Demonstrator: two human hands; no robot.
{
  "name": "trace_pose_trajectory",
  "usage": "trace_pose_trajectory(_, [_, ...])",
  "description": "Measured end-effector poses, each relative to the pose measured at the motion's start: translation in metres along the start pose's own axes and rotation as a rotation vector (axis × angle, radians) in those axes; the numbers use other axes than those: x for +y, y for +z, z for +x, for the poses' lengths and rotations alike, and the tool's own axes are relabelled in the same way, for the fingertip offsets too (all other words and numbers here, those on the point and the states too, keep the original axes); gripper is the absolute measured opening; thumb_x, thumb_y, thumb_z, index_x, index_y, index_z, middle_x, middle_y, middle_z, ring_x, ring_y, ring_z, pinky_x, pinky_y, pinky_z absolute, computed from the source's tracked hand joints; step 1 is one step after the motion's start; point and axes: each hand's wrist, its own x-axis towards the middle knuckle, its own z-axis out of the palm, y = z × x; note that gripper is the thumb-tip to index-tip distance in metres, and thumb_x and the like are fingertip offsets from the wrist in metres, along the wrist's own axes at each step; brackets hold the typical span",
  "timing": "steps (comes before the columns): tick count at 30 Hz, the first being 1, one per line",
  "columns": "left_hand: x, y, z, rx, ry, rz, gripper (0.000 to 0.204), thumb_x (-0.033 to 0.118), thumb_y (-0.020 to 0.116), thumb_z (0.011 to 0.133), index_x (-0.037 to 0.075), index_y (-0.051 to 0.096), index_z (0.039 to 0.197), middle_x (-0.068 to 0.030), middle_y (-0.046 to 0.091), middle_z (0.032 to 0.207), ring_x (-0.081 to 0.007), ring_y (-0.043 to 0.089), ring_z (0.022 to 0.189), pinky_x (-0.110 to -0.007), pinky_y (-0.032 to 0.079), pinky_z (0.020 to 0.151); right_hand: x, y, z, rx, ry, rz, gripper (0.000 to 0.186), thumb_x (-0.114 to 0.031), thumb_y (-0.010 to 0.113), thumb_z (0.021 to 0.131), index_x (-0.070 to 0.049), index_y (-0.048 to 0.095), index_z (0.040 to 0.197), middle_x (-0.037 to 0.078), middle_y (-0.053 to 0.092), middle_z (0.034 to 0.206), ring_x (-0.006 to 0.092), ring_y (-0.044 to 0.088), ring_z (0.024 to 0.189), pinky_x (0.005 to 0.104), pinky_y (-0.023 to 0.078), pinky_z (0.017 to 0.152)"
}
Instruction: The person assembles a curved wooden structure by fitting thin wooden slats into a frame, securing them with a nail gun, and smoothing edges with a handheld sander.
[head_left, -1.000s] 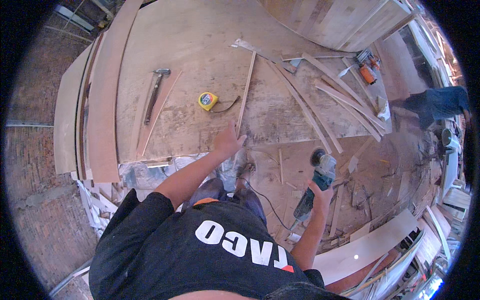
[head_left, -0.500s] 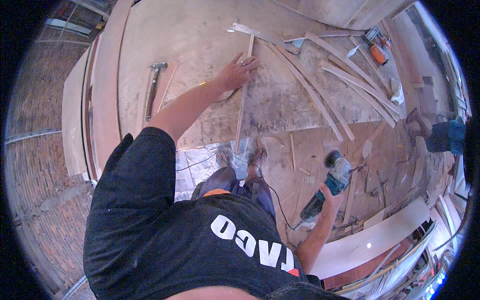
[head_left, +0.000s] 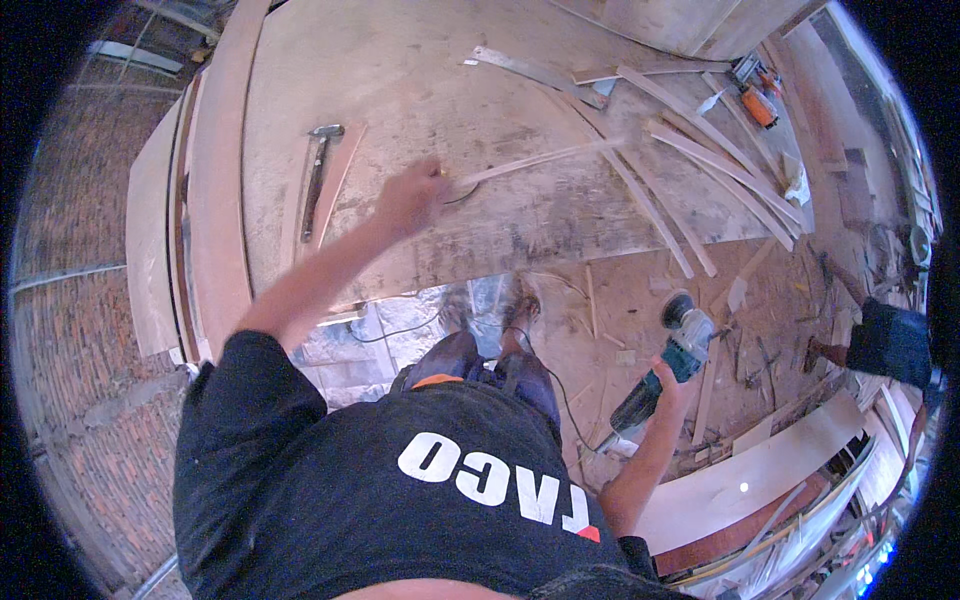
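Note:
My left hand (head_left: 415,195), smeared by motion, is over the plywood sheet (head_left: 420,100). From its fingers a thin wood strip (head_left: 545,157) stretches to the right, its far end above other loose strips. A short dark curved line shows just beside the fingers. Low on the right, my right hand (head_left: 672,385) is wrapped round the body of an angle grinder (head_left: 685,355). The grinder's round disc points away from me, and its dark cord trails from the rear end. Left of my left hand, a hammer (head_left: 314,190) lies on the sheet beside thin wood offcuts.
Several long strips (head_left: 640,205) lie across the sheet's right side. Behind them are a flat saw-like blade (head_left: 530,72) and an orange nail gun (head_left: 757,105). Another person's legs (head_left: 885,340) show at far right. A power cord (head_left: 570,400) runs by my feet.
My left hand has drawn back to the left, and the strip has swung from pointing toward me to lying sideways. The grinder stays in my right hand, shifted slightly. The other person's legs have moved.

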Motion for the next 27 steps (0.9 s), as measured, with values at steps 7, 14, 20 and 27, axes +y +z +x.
trace_pose_trajectory(7, [0.038, 0.065, -0.111, 0.047, -0.326, -0.172, 0.02, 0.02, 0.072, 0.087, 0.013, 0.072, 0.105, -0.0156, 0.063, 0.1, -0.0379, 0.067, 0.091, -0.049, 0.055, 0.075, -0.023, 0.036, 0.0, -0.172, -0.07, -0.107, 0.04, -0.016, 0.083, 0.077, -0.004, 0.063, 0.109, 0.005, 0.064, 0.086, 0.017, 0.064, 0.068, 0.0332, 0.053, 0.066])
trace_pose_trajectory(14, [0.031, 0.073, -0.147, 0.157, -0.293, -0.293, 0.032, 0.027, 0.077, 0.085, 0.011, 0.065, 0.111, -0.014, 0.063, 0.103, -0.0373, 0.066, 0.093, -0.049, 0.054, 0.078, -0.043, 0.097, -0.034, -0.337, -0.035, -0.192, 0.047, -0.02, 0.088, 0.073, -0.002, 0.068, 0.111, 0.003, 0.068, 0.095, 0.0155, 0.064, 0.077, 0.0327, 0.052, 0.073])
trace_pose_trajectory(20, [0.007, 0.073, -0.195, 0.048, -0.369, -0.197, 0.028, 0.027, 0.072, 0.09, 0.009, 0.064, 0.111, -0.0166, 0.063, 0.103, -0.0402, 0.064, 0.096, -0.052, 0.052, 0.081, -0.052, 0.152, -0.056, -0.495, -0.151, -0.278, 0.041, -0.014, 0.085, 0.076, -0.004, 0.065, 0.109, 0.003, 0.068, 0.088, 0.0142, 0.064, 0.071, 0.031, 0.052, 0.065])
trace_pose_trajectory(27, [0.025, 0.039, -0.227, -0.442, -0.569, -0.176, 0.032, 0.036, 0.056, 0.102, 0.009, 0.058, 0.119, -0.0203, 0.071, 0.098, -0.0437, 0.071, 0.086, -0.056, 0.056, 0.071, -0.056, 0.188, -0.059, -0.548, -0.233, -0.445, 0.041, -0.015, 0.086, 0.075, -0.004, 0.067, 0.109, 0.005, 0.07, 0.089, 0.0149, 0.065, 0.073, 0.0309, 0.052, 0.069])
